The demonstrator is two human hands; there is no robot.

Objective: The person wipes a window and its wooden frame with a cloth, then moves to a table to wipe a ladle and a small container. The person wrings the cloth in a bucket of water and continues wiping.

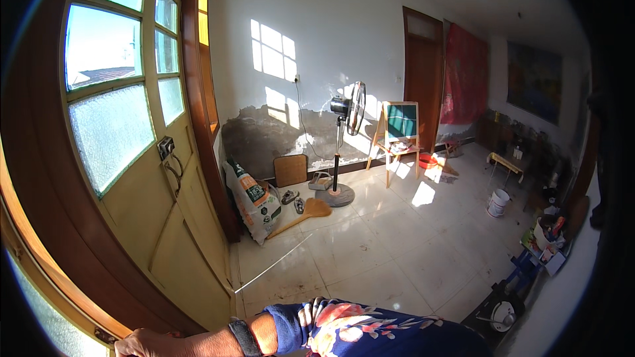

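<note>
My right hand (151,343) is at the lower left, its arm stretched across the bottom of the view in a blue floral sleeve with a dark band at the wrist. Its fingers close on the wooden edge of a glazed door (59,325), right beside a metal latch plate (104,335). The fingertips are partly cut off by the picture's rim. My left hand is out of view. Before me, a yellow panelled door (198,238) with glass panes stands swung inward, bearing a lock (166,148).
Along the left wall are a printed sack (253,203), a straw broom (312,208), shoes (289,197) and a pedestal fan (337,193). Farther back stand a chalkboard easel (401,121) and a white bucket (498,203). A thin pale rod-like line (273,264) crosses the tiled floor (367,277).
</note>
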